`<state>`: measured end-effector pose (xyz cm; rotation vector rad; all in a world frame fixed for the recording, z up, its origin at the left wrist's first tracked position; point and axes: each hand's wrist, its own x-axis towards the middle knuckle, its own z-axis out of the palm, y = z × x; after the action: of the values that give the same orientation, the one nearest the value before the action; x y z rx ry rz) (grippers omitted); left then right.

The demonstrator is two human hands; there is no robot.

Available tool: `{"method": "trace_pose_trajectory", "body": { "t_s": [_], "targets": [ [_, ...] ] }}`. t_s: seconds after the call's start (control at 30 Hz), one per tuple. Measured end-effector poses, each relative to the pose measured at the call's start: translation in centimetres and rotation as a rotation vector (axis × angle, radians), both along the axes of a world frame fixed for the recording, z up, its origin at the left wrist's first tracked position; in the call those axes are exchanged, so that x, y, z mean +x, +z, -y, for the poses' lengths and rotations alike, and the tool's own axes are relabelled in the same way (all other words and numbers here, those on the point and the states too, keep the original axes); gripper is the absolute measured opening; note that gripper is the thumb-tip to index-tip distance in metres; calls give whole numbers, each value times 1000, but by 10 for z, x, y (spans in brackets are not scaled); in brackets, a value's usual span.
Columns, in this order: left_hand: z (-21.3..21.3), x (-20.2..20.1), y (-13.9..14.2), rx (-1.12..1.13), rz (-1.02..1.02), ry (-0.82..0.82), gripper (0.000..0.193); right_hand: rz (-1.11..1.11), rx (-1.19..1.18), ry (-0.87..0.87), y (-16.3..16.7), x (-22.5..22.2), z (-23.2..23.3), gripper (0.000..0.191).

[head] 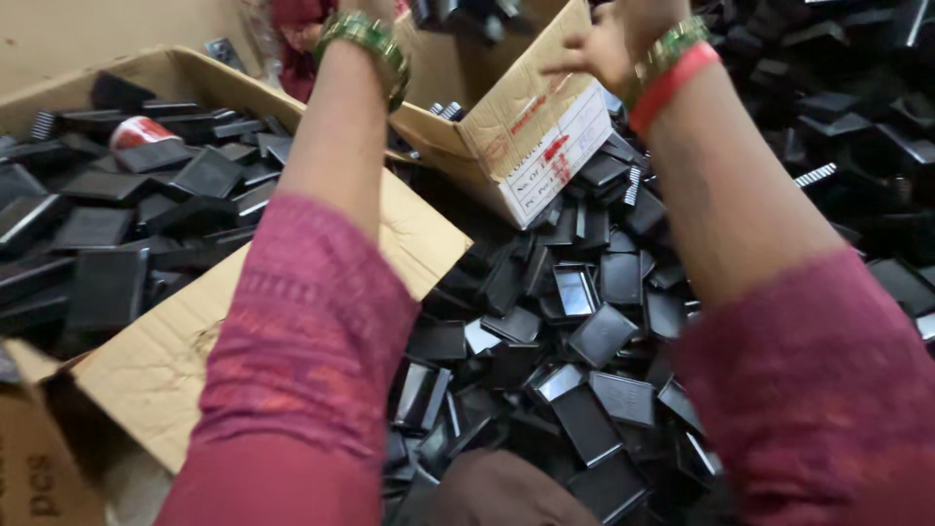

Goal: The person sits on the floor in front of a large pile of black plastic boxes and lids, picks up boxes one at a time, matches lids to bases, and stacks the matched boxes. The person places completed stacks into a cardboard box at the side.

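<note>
While a tilted cardboard box (526, 136) is gripped at its flap by the right hand (609, 44) above black plastic cases (565, 321), the left hand (336, 12) is cropped, grasp unreadable; a slip could spill it.

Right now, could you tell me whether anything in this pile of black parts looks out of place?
Yes: a red and white cylindrical object lies among the flat black rectangular parts in the open cardboard box on the left, the only thing of that colour and shape there. What it is, I cannot tell.
</note>
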<state>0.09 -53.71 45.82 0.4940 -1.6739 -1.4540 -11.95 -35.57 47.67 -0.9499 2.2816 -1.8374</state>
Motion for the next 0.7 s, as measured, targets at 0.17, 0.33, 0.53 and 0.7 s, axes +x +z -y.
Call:
{"method": "trace_pose_trajectory", "body": {
  "t_s": [0.17, 0.33, 0.53, 0.7],
  "targets": [
    [5, -11, -81, 226, 12, -156, 61, -49, -56, 159, -109, 3, -132, 89],
    [-86, 14, -284, 324, 46, -392, 30, 285, 250, -38, -316, 69, -309, 48],
    [-281, 72, -372, -320, 453, -587, 63, 551, 153, -391, -505, 222, -454, 44],
    [-345, 70, -389, -855, 683, -620, 85, 302, 276, -395, -498, 235, -452, 39]
  ]
}}
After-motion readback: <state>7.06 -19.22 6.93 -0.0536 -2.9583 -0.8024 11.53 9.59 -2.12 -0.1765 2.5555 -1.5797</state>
